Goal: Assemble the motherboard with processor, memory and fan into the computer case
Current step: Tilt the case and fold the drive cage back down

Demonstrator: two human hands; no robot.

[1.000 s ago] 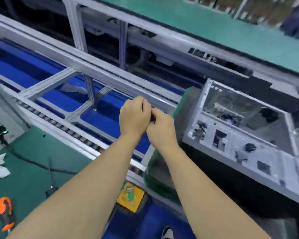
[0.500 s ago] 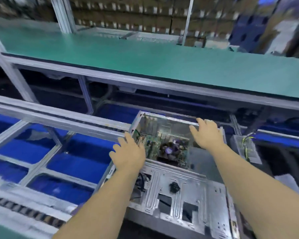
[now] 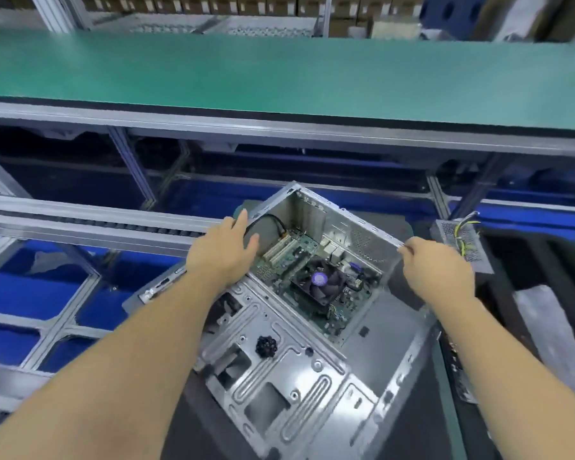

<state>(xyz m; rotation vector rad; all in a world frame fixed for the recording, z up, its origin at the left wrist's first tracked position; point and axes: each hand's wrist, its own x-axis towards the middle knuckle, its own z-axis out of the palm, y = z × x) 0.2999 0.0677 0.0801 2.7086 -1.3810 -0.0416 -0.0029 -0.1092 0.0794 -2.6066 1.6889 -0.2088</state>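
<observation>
My left hand lies flat, fingers straight, against the computer case's left wall; my right hand's grip pinches its right rim. Inside, the motherboard carries its fan.

Bare stamped-metal case, dull sheen; matt green benchtop

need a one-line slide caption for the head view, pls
Both hands, left hand and right hand, on the rims of the open silver metal computer case holding a green motherboard and black fan.
</observation>
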